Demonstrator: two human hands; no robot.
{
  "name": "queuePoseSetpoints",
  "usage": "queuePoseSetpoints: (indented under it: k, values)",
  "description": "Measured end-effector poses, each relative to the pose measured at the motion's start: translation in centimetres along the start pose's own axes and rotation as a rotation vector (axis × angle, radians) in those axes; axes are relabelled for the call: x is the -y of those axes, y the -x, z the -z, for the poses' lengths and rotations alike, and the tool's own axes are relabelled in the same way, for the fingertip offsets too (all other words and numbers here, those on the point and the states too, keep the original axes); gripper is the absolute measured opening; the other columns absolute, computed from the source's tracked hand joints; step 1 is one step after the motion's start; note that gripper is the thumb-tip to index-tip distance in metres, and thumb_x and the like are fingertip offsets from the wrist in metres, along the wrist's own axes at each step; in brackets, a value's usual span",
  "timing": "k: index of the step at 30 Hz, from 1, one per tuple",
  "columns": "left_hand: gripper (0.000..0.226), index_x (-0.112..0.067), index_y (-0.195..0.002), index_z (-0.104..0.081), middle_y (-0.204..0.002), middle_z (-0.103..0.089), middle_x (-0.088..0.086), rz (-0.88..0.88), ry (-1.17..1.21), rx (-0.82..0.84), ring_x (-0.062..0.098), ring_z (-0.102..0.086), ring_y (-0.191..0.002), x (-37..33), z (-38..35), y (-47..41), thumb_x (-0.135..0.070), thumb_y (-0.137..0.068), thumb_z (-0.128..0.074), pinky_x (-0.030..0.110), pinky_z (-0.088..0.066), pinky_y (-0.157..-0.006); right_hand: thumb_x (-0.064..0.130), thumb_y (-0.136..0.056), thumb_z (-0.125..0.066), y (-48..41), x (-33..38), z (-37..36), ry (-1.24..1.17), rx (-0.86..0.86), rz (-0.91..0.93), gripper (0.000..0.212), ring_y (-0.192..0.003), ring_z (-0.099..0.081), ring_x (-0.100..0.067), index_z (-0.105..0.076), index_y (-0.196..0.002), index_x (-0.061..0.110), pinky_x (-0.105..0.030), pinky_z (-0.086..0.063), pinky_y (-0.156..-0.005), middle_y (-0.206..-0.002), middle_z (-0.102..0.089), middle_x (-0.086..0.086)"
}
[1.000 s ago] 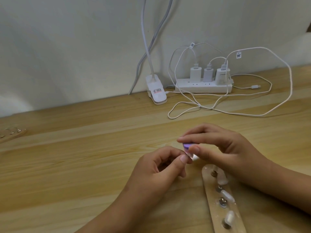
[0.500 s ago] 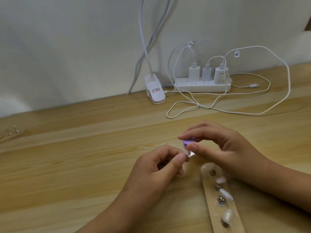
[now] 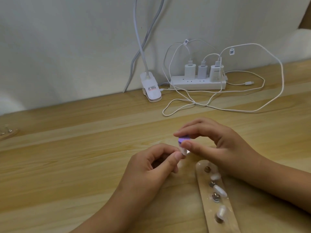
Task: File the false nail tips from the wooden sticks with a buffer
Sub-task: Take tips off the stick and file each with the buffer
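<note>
My left hand [image 3: 151,167] pinches a small clear false nail tip [image 3: 183,151] between thumb and forefinger. My right hand [image 3: 217,145] pinches a small purple buffer [image 3: 183,138] between thumb and fingers, and the buffer touches the tip's upper edge. Both hands hover over the wooden table [image 3: 67,157]. A wooden stick [image 3: 204,192] lies at the lower right, under my right wrist. It carries metal studs and three white nail tips [image 3: 219,190] in a row.
A white power strip [image 3: 196,84] with three chargers and looping white cables [image 3: 235,108] sits by the wall. A white clip lamp base [image 3: 151,89] stands left of it. Another wooden stick's end [image 3: 7,132] shows at the left edge.
The buffer in my right hand has shifted slightly up along the tip while my left hand keeps its pinch. The view moved a little.
</note>
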State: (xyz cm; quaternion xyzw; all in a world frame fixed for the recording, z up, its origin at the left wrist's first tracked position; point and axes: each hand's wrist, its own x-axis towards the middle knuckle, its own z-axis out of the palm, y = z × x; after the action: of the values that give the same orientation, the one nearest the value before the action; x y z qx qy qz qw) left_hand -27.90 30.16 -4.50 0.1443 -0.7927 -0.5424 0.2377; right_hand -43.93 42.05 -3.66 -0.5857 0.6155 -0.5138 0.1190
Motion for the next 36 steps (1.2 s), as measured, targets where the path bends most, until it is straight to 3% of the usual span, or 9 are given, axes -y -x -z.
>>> queuePoseSetpoints:
  k: [3, 7, 10, 15, 18, 21, 26, 29, 36]
  values:
    - [0.011, -0.031, -0.082, -0.072, -0.064, -0.065, -0.010, -0.003, 0.039, 0.004, 0.000, -0.059, -0.065, -0.08, 0.03, -0.05, -0.038, -0.084, -0.063, 0.011, -0.042, -0.064, 0.033, -0.085, -0.070, 0.15, 0.23, -0.30, 0.026, 0.011, 0.103, 0.026, -0.110, -0.062, -0.016, -0.073, -0.108, 0.021, -0.020, -0.046, -0.093, -0.110, -0.065, 0.008]
    - [0.015, -0.029, -0.086, -0.073, -0.069, -0.069, -0.006, 0.025, 0.071, 0.012, 0.003, -0.064, -0.071, -0.12, 0.06, -0.01, -0.042, -0.083, -0.066, 0.015, -0.047, -0.070, 0.035, -0.087, -0.071, -0.04, -0.18, -0.12, -0.055, -0.039, 0.013, 0.025, -0.114, -0.061, -0.014, -0.070, -0.108, 0.022, -0.030, -0.050, -0.096, -0.112, -0.065, 0.008]
    - [0.015, -0.027, -0.086, -0.073, -0.071, -0.071, -0.004, 0.016, 0.096, 0.028, 0.002, -0.065, -0.072, -0.38, -0.05, 0.14, -0.040, -0.084, -0.067, 0.012, -0.047, -0.068, 0.026, -0.087, -0.073, 0.02, -0.20, -0.14, -0.065, -0.026, 0.053, 0.023, -0.120, -0.059, -0.016, -0.069, -0.109, 0.019, -0.026, -0.049, -0.098, -0.118, -0.063, 0.004]
    - [0.023, -0.018, -0.085, -0.074, -0.071, -0.073, 0.001, 0.051, 0.213, 0.005, 0.003, -0.066, -0.070, -0.35, 0.00, -0.09, -0.039, -0.078, -0.066, 0.010, -0.047, -0.067, 0.027, -0.083, -0.073, -0.35, -0.16, 0.32, -0.223, -0.119, -0.036, 0.023, -0.108, -0.065, -0.016, -0.071, -0.104, 0.016, -0.029, -0.052, -0.096, -0.110, -0.066, -0.001]
    - [0.017, -0.019, -0.084, -0.073, -0.071, -0.073, 0.001, 0.043, 0.212, 0.019, 0.006, -0.067, -0.071, -0.23, -0.05, -0.13, -0.034, -0.080, -0.066, 0.012, -0.049, -0.068, 0.025, -0.086, -0.074, 0.08, 0.25, -0.28, -0.165, -0.035, 0.075, 0.023, -0.112, -0.062, -0.022, -0.070, -0.105, 0.013, -0.029, -0.051, -0.095, -0.111, -0.064, -0.003]
    - [0.019, -0.020, -0.087, -0.073, -0.072, -0.073, 0.000, 0.041, 0.197, 0.040, 0.006, -0.066, -0.071, -0.14, 0.02, -0.12, -0.037, -0.082, -0.066, 0.014, -0.050, -0.069, 0.026, -0.085, -0.074, 0.01, 0.13, -0.31, -0.140, -0.054, 0.043, 0.021, -0.111, -0.062, -0.020, -0.070, -0.103, 0.015, -0.035, -0.052, -0.096, -0.109, -0.064, -0.001]
    - [0.014, -0.022, -0.084, -0.073, -0.070, -0.071, -0.003, 0.029, 0.154, 0.060, 0.004, -0.065, -0.071, -0.28, 0.03, -0.16, -0.033, -0.087, -0.064, 0.013, -0.048, -0.069, 0.027, -0.084, -0.073, 0.07, 0.27, -0.41, -0.094, -0.009, 0.100, 0.024, -0.108, -0.061, -0.022, -0.069, -0.104, 0.016, -0.031, -0.051, -0.093, -0.107, -0.062, 0.002]
    - [0.019, -0.025, -0.089, -0.073, -0.069, -0.070, -0.005, 0.039, 0.130, 0.059, 0.004, -0.064, -0.071, -0.24, 0.04, -0.12, -0.042, -0.085, -0.065, 0.015, -0.049, -0.071, 0.032, -0.084, -0.075, -0.08, 0.10, -0.28, -0.133, -0.041, 0.016, 0.022, -0.103, -0.062, -0.021, -0.069, -0.101, 0.020, -0.036, -0.052, -0.092, -0.103, -0.063, 0.004]
    - [0.023, -0.029, -0.089, -0.072, -0.070, -0.069, -0.007, 0.025, 0.076, 0.056, 0.004, -0.064, -0.071, -0.16, 0.00, -0.11, -0.051, -0.082, -0.065, 0.021, -0.048, -0.071, 0.027, -0.084, -0.076, -0.05, 0.07, -0.27, -0.178, -0.011, -0.006, 0.020, -0.100, -0.063, -0.019, -0.071, -0.101, 0.019, -0.027, -0.051, -0.089, -0.101, -0.065, 0.005]
